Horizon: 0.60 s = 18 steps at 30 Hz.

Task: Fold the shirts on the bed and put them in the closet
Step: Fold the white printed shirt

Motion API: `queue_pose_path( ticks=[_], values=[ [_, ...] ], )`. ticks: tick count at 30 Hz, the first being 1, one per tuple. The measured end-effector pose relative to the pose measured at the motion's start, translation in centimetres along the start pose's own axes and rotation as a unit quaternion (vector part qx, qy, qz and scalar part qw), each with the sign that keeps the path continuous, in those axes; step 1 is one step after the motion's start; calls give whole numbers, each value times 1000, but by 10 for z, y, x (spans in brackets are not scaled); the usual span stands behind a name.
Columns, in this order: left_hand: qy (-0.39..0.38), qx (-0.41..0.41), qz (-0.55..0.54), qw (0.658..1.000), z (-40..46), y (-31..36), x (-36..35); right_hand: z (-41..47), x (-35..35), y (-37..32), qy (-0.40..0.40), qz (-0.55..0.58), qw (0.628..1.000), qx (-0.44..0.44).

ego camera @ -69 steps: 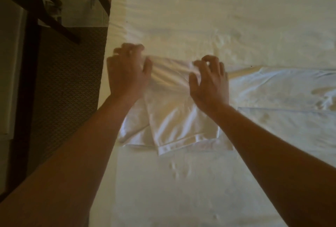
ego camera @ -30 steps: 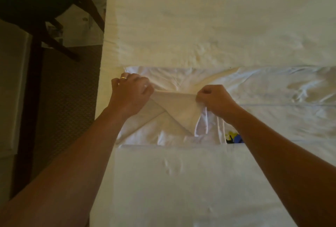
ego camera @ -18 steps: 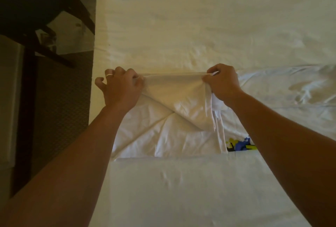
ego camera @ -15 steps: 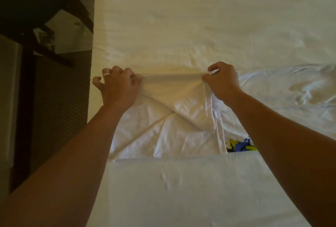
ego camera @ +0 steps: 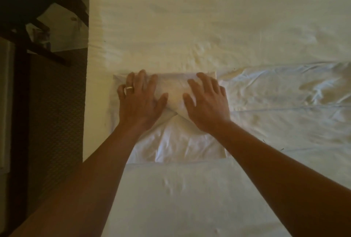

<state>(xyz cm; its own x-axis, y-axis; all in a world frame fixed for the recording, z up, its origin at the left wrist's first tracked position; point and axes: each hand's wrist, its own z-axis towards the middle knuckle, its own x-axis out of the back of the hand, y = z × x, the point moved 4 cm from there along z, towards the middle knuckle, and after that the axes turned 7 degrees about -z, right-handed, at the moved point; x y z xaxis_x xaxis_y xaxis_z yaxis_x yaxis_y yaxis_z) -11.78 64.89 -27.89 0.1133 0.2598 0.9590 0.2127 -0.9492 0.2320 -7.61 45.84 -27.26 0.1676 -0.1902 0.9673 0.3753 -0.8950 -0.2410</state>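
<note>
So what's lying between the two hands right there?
In the head view, only a bare strip of the folded white shirt shows between the left hand and right hand, both resting flat on it.

Hands: two, my left hand (ego camera: 141,101) and my right hand (ego camera: 208,103), both flat on cloth.
Folded shirts: one white folded shirt (ego camera: 176,141) under my palms.
Unfolded shirts: one more white shirt (ego camera: 288,107) that I can make out, spread to the right.
Rings: one ring (ego camera: 130,88), on my left hand.
Beds: one bed (ego camera: 190,18), covered in white.
Dark furniture frames: one dark frame (ego camera: 20,33) at the left.
</note>
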Motion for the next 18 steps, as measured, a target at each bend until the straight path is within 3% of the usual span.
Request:
queue_pose_path(
  ticks=[4,10,18],
  values=[
    [-59,75,14,995,5,-13,-12,-13,-26,20,-107,-97,989,30],
    [-55,95,30,993,1,3,-3,-14,-16,41,-140,-91,983,74],
    [-10,-47,-17,999,-55,144,-18,-53,38,126,-57,-15,998,4]
  ],
)
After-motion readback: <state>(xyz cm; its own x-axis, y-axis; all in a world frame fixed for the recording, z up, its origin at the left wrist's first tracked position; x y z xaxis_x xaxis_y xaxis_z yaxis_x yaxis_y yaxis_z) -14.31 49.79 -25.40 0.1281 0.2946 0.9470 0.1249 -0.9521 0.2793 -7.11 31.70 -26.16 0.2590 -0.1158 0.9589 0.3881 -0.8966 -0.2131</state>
